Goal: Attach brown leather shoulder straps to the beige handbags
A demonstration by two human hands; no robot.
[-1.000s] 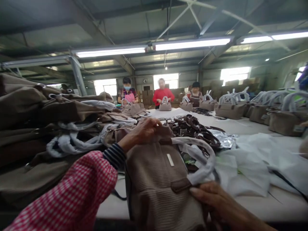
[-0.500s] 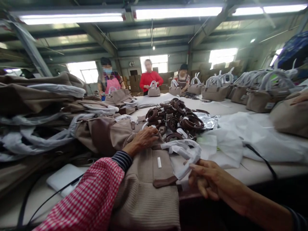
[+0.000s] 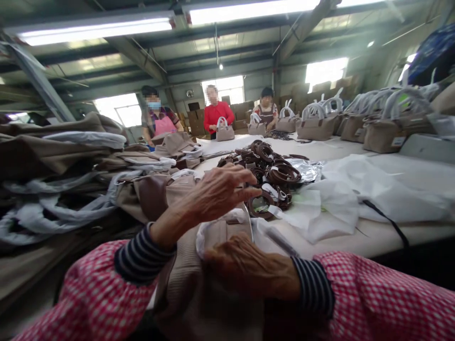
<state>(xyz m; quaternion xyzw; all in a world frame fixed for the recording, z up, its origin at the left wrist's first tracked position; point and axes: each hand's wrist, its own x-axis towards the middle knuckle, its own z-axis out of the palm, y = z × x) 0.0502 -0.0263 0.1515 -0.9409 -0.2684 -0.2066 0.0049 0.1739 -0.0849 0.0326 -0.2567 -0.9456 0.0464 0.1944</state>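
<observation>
A taupe ribbed handbag [image 3: 185, 255] lies in front of me at the table edge, its handle [image 3: 201, 239] wrapped in white paper. My right hand [image 3: 249, 265] is closed at that handle over the bag's middle; its fingertips are hidden behind the knuckles. Above the bag's upper part hovers my left hand [image 3: 216, 192], fingers stretched forward and thumb apart, with nothing in it. Just beyond those fingers is a pile of dark brown coiled straps [image 3: 284, 176], some with white wrapping and metal clips.
Stacked taupe bags [image 3: 64, 156] rise on the left. Finished-looking bags [image 3: 384, 135] stand in a row at the back right. White wrapping sheets [image 3: 387, 194] and a black cord [image 3: 386, 220] lie on the right. Three people, one in a red top [image 3: 217, 113], stand across the table.
My right hand has swung left from beside the bag to over it, taking the wrapped handle along. My left hand has lifted off the bag. A hand and bag at far right are gone.
</observation>
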